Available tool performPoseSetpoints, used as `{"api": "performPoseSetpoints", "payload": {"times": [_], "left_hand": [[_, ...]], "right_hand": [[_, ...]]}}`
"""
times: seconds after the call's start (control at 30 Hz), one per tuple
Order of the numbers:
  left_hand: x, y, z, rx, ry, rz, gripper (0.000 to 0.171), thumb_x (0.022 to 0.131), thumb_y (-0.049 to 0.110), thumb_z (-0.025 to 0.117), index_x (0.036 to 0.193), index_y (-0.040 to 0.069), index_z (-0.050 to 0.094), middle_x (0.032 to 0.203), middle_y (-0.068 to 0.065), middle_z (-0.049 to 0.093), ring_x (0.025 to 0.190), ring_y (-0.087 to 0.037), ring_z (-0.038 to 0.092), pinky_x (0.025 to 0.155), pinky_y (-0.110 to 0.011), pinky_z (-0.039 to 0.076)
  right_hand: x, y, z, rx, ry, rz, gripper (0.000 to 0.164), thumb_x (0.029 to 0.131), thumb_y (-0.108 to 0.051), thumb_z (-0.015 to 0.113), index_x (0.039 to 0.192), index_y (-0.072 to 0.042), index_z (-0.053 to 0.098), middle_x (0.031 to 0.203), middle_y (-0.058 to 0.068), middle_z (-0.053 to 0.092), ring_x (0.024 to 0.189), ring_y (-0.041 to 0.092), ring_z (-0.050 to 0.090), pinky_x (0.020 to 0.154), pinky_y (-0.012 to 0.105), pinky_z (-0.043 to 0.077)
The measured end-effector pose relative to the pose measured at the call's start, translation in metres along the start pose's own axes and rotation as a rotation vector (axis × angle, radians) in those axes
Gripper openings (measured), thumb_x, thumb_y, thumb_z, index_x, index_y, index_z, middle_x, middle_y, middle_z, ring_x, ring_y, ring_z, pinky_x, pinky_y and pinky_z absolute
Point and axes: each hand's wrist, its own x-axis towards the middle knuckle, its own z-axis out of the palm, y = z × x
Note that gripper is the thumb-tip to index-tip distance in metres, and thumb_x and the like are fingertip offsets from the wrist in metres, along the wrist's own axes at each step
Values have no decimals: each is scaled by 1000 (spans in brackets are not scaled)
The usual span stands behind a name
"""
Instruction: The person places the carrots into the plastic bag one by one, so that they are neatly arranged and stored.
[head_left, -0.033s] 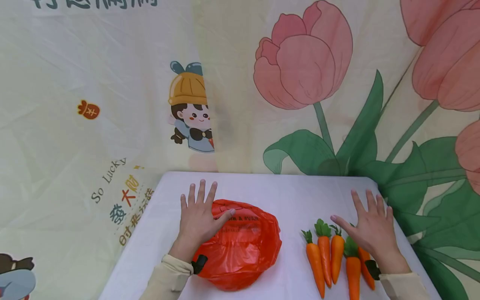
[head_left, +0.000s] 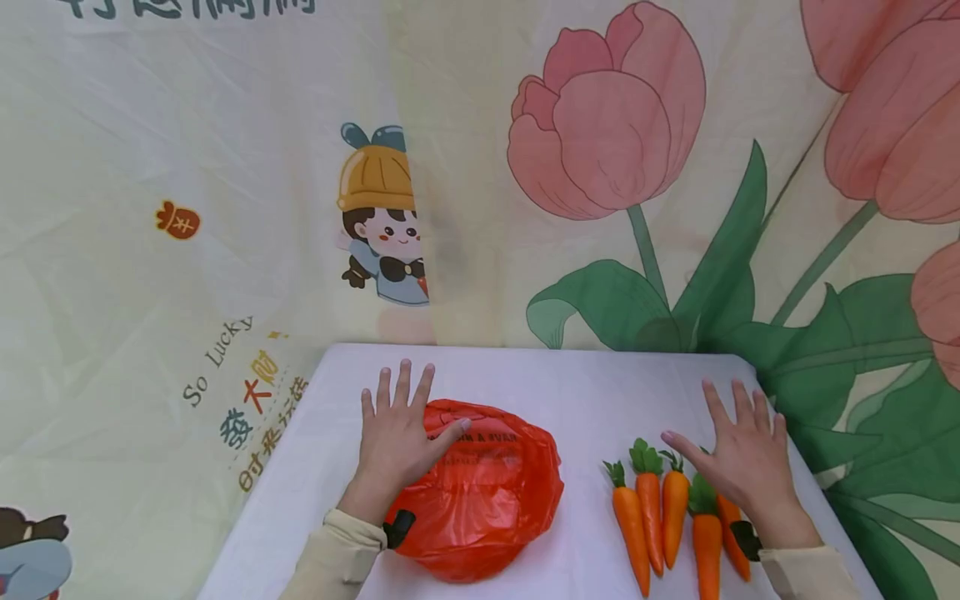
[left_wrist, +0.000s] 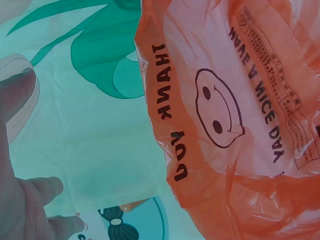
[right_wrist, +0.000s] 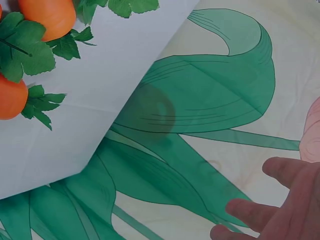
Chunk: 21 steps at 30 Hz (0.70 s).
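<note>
In the head view my left hand [head_left: 397,442] is spread with straight fingers, overlapping the left side of a red plastic bag [head_left: 487,492]. The bag sits on the white table, its mouth open; the left wrist view shows a smiley face and printed lettering on the bag [left_wrist: 220,110]. My right hand [head_left: 750,458], fingers also spread, hovers above the right end of a group of several orange carrots [head_left: 675,508] with green leafy tops. It partly hides the rightmost carrot [head_left: 731,533]. Neither hand holds anything.
A white cloth-covered table [head_left: 585,383] carries the bag on the left and the carrots on the right. Behind it hangs a printed backdrop [head_left: 465,167] with pink tulips and a cartoon figure. Dark straps [head_left: 401,527] sit at both wrists, below beige sleeves.
</note>
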Motion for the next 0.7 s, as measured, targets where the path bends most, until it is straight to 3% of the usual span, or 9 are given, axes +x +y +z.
{"api": "performPoseSetpoints", "payload": {"times": [0.43, 0.7], "left_hand": [[2, -1, 2, -3, -23, -14, 102, 87, 73, 55, 162, 14, 22, 166, -22, 16, 149, -51, 11, 114, -73, 12], [5, -1, 7, -37, -16, -17, 102, 88, 72, 55, 162, 11, 20, 165, -23, 18, 148, -49, 16, 114, -73, 14]], "right_hand": [[-2, 1, -2, -7, 21, -1, 114, 81, -77, 59, 158, 0, 26, 156, 38, 19, 143, 59, 13, 111, 77, 6], [-3, 1, -5, 35, 68, -47, 122, 78, -75, 65, 155, 10, 23, 154, 39, 24, 138, 57, 24, 115, 72, 6]]}}
